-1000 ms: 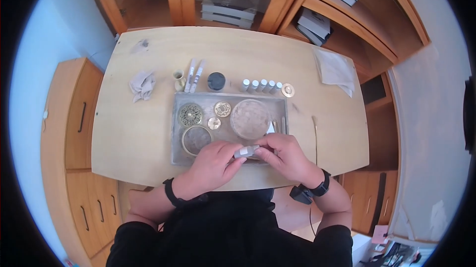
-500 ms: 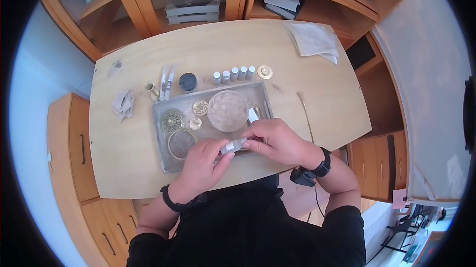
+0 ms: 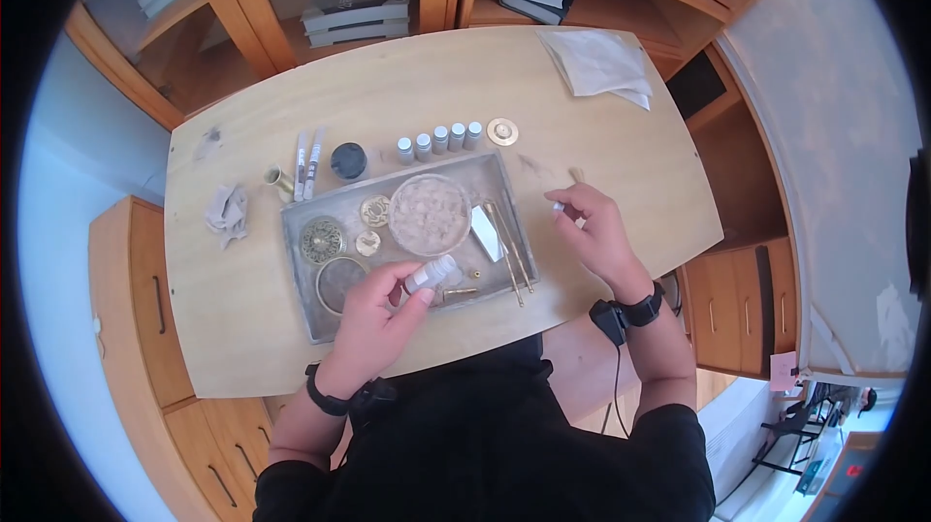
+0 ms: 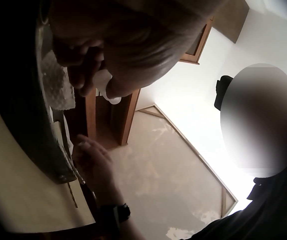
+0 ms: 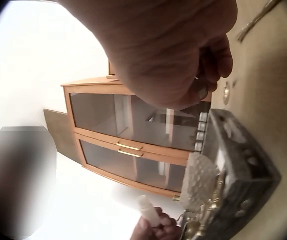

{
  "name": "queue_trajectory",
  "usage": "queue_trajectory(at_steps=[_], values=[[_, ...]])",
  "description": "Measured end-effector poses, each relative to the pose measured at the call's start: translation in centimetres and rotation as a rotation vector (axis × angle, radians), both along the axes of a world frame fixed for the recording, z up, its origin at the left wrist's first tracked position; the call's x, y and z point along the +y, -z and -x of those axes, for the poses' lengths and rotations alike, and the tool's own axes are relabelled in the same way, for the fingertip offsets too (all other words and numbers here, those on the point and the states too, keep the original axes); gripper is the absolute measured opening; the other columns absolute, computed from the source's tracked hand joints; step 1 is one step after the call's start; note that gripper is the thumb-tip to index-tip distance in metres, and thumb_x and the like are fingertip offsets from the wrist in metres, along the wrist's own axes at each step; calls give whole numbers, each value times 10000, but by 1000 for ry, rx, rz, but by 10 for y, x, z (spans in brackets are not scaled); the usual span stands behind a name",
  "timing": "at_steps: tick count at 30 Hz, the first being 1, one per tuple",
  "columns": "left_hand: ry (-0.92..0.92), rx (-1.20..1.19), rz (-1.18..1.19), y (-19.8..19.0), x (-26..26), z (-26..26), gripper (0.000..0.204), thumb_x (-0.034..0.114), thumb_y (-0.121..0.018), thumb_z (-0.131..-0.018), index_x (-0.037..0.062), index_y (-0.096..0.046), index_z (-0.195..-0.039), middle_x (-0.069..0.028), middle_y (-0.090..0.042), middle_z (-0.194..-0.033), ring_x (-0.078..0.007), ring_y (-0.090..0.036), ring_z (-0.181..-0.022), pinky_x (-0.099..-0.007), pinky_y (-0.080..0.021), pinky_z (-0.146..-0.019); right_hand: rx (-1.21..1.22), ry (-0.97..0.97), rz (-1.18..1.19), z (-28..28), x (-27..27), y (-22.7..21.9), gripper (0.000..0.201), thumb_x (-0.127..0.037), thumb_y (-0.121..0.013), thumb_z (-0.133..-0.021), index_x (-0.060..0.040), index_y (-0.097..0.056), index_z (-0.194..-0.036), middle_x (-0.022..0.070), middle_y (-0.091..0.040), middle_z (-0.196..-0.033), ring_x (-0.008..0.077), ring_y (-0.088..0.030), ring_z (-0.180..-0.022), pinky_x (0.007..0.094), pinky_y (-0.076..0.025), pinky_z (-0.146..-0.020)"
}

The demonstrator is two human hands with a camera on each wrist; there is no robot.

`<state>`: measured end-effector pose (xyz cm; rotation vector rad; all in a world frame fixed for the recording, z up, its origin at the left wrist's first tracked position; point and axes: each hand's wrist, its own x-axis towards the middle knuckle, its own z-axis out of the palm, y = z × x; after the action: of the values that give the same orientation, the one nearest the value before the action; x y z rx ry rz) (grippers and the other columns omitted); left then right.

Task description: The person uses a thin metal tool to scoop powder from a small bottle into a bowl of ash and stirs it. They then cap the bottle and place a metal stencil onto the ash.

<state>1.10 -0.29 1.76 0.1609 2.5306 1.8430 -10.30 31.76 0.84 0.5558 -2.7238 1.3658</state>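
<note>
Over the near part of the grey tray [image 3: 506, 171], my left hand [image 3: 373, 314] holds a small translucent bottle [image 3: 433, 273] with a pale label between thumb and fingers. The bottle's neck, uncapped, also shows in the right wrist view. Right of the tray, above the bare wood, my right hand [image 3: 603, 239] pinches a small light cap [image 3: 558, 207] at its fingertips. Just beyond the bottle stands a round textured bowl [image 3: 430, 215] filled with pale ash. The tray also holds an openwork brass lid [image 3: 322, 240] and a brass ring [image 3: 341, 282], which the left hand partly overlaps.
Slim brass tools [image 3: 511, 246] and a white-faced spatula [image 3: 488, 233] lie along the tray's right side. Behind it stand several capped vials [image 3: 441, 139], a dark round jar [image 3: 348, 161] and a brass vase [image 3: 279, 179]. A brush [image 3: 577, 175] lies beyond the right hand.
The hands have parted: the right hand has pulled the cap off the bottle and moved to the right. The left hand keeps the bottle, and the head view has shifted.
</note>
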Motion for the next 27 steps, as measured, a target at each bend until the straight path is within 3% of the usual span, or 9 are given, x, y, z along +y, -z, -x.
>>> queue_trajectory(at_steps=[7, 12, 18, 21, 24, 27], values=[[-59, -83, -239, 12, 3, 2, 265, 103, -659, -1016, -3, -641, -1259, -29, -716, -1023, -65, -520, -742, -247, -456, -705, -111, 53, -68, -17, -4, 23, 218, -9, -718, -870, 7, -734, -1087, 132, -683, -883, 211, -670, -729, 315, -556, -692], [-69, -28, -223, 11, 1, 2, 235, 62, -602, -1035, -10, -548, -1252, -49, -718, -1128, -51, -506, -727, -238, -456, -696, -75, 25, -71, -22, -9, 27, 208, 25, -738, -842, -16, -729, -1047, 131, -671, -931, 246, -675, -739, 337, -570, -701], [-68, 14, -167, 14, -2, 3, 241, 44, -606, -1019, -8, -531, -1242, -60, -729, -1145, -60, -508, -725, -240, -452, -685, -47, -31, -165, -27, -5, 14, 313, 22, -738, -808, -12, -693, -1116, 159, -649, -1075, 326, -652, -995, 402, -555, -872], [-80, 17, -124, 15, -5, 2, 268, 49, -626, -1005, -7, -535, -1251, -65, -735, -1140, -69, -504, -728, -247, -452, -687, 153, -177, -177, -43, -3, -7, 394, 14, -735, -771, -28, -688, -1160, 146, -631, -1140, 361, -603, -1103, 456, -515, -948], [-86, 1, -98, 14, -5, 1, 285, 61, -650, -994, -3, -554, -1254, -68, -740, -1138, -78, -501, -739, -258, -454, -695, 261, -419, -232, -52, -7, -25, 445, 0, -745, -737, -63, -699, -1175, 126, -614, -1187, 360, -590, -1109, 462, -495, -949], [-90, 34, -89, 14, -2, 2, 274, 74, -671, -984, 8, -587, -1236, -62, -740, -1132, -86, -501, -752, -268, -455, -704, 365, -476, -330, -57, -16, -23, 475, -15, -773, -707, -77, -725, -1175, 92, -637, -1150, 314, -586, -1081, 437, -490, -955]])
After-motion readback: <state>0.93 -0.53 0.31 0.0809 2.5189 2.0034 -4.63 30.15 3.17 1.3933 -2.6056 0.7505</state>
